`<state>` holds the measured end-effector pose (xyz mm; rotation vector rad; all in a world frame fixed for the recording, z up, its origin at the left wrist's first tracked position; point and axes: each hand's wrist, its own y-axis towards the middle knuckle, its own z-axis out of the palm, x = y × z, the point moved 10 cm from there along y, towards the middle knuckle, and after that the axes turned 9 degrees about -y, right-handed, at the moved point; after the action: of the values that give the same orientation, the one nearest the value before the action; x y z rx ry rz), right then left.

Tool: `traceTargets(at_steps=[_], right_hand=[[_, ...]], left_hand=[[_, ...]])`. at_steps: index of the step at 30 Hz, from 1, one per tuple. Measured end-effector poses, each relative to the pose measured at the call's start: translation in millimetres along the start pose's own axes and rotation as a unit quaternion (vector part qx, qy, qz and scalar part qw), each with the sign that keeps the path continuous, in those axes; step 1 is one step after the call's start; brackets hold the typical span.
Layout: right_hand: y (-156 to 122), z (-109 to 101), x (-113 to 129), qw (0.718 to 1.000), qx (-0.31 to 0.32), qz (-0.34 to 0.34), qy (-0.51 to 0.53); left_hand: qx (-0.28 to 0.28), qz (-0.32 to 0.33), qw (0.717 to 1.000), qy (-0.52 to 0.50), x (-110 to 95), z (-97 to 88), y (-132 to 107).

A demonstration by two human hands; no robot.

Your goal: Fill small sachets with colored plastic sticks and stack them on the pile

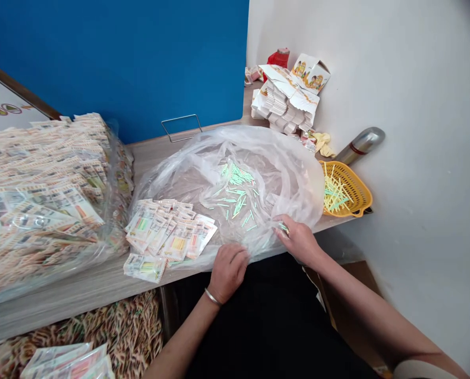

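My left hand rests at the table's near edge, fingers curled down onto the rim of a clear plastic bag; whether it holds anything is hidden. My right hand reaches into the bag's opening and pinches a small green stick. Several green and white sticks lie loose inside the bag. A pile of small printed packets lies just left of my left hand, partly on the bag.
A big clear bag of printed packets fills the table's left. A yellow basket with sticks sits at the right edge, a steel flask behind it, folded cartons further back. Blue partition behind.
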<state>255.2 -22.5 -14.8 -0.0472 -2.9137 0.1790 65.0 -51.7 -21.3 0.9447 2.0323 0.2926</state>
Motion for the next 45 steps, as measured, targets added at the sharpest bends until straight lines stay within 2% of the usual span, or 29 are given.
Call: traceTargets(at_steps=[4,7,9,11,14,16,17,19,21,23,24,27,30,32,35,40,43,45], right_hand=[[-12.4,-3.3,16.2,0.998,0.016,-0.053,0.008],[-14.5,6.5,19.8,0.993,0.072,-0.059,-0.076],[-17.0,17.8,22.7,0.98,0.137,-0.079,-0.121],[-18.8,21.1,28.4,0.974,0.169,-0.102,-0.113],[-10.2,6.1,32.4,0.987,0.118,-0.083,-0.068],[-2.6,0.9,29.0,0.99,0.093,-0.047,-0.097],[-0.1,3.0,28.1,0.986,0.1,-0.041,-0.126],[0.9,12.7,28.2,0.974,0.136,-0.056,-0.173],[-3.1,21.8,28.6,0.964,0.172,-0.085,-0.184],[-7.7,24.0,26.4,0.961,0.188,-0.094,-0.181],[-8.9,22.9,25.6,0.961,0.19,-0.092,-0.181],[-4.8,11.2,31.2,0.969,0.159,-0.079,-0.171],[5.6,0.1,44.0,0.978,0.113,-0.072,-0.161],[9.0,4.7,54.0,0.975,0.117,-0.098,-0.163],[6.4,23.5,62.4,0.961,0.147,-0.151,-0.181],[0.6,45.1,51.6,0.95,0.177,-0.168,-0.196],[4.0,34.9,41.0,0.965,0.153,-0.135,-0.167],[8.4,20.4,34.9,0.98,0.118,-0.105,-0.118]], left_hand=[[-0.04,-0.125,0.99,-0.056,25.6,-8.0,9.9],[-0.029,-0.15,0.986,-0.062,31.9,-9.3,15.3],[0.002,-0.132,0.99,-0.058,26.9,-6.5,17.1],[0.053,-0.085,0.994,-0.05,13.8,0.7,17.1],[0.117,-0.006,0.993,-0.024,-7.8,11.3,12.7],[0.133,0.021,0.991,-0.008,-14.4,15.5,8.7],[0.138,0.029,0.99,-0.001,-15.7,17.5,6.4],[0.125,0.042,0.991,0.015,-15.9,18.2,2.3],[0.08,0.041,0.995,0.044,-12.4,13.4,-0.7],[0.05,0.025,0.995,0.08,-6.7,10.4,-3.2],[0.053,0.018,0.994,0.092,-4.1,12.0,-4.1],[0.095,0.027,0.991,0.091,-4.4,20.6,-5.7],[0.107,0.058,0.99,0.074,-11.5,21.4,-5.8],[0.114,0.07,0.989,0.068,-14.5,21.6,-6.0],[0.123,0.07,0.988,0.066,-15.1,23.0,-6.3],[0.096,0.075,0.991,0.063,-15.5,19.8,-6.4],[0.082,0.062,0.994,0.037,-13.8,16.5,-6.3],[0.059,0.023,0.998,0.011,-7.5,10.5,-3.7]])
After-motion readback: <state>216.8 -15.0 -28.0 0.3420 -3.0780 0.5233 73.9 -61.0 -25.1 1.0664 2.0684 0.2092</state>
